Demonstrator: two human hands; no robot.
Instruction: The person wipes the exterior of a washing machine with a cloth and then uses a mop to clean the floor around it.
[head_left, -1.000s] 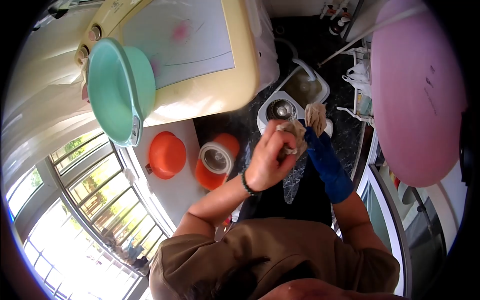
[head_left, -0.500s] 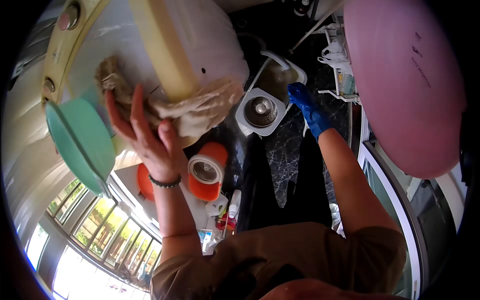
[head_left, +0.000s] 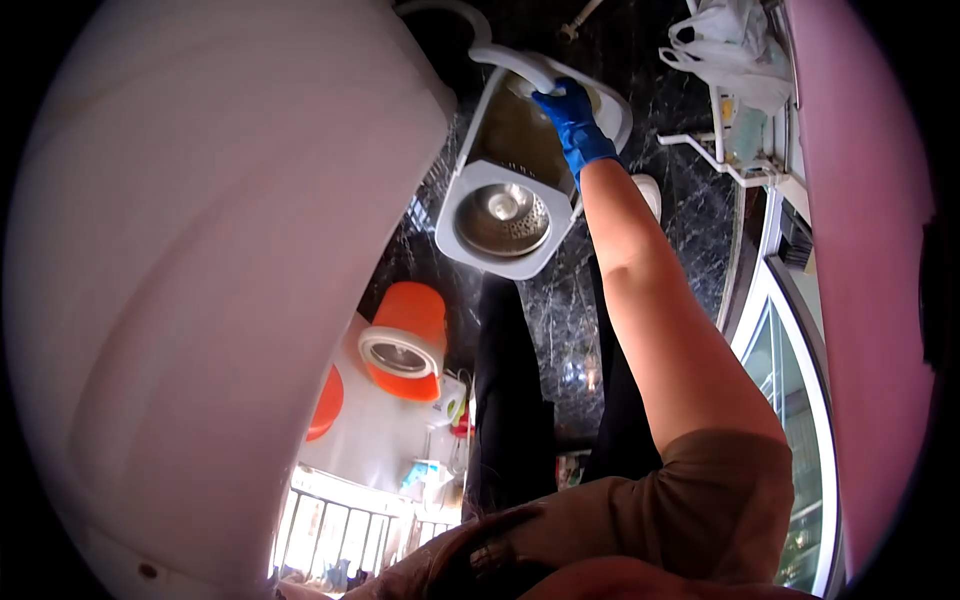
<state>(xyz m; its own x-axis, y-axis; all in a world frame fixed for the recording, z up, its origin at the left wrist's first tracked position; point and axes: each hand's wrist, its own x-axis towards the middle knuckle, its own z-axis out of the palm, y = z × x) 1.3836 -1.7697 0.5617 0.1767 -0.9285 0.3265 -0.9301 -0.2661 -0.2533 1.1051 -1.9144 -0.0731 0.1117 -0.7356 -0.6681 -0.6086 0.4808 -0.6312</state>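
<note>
My right hand [head_left: 575,115], in a blue rubber glove, reaches over the grey mop bucket [head_left: 618,112]. Its fingers are closed at the end of a pale grey hose [head_left: 515,62], which runs in from the top left. Murky brownish water [head_left: 515,135] lies in the bucket below. On the bucket's near side is a round metal spin basket [head_left: 505,217] with holes in its wall. My left hand is out of view, and no cloth can be seen.
A large whitish machine panel [head_left: 220,220] fills the left side. An orange bucket [head_left: 412,310] stands on the dark marbled floor's left edge. At the right are a white rack [head_left: 715,160] with plastic bags [head_left: 725,50], a pink surface [head_left: 860,250] and a glass door [head_left: 800,440].
My left hand and the cloth have left the view. My gloved right hand has moved up to the hose. The view has shifted, so the bucket looks closer and the machine covers the left.
</note>
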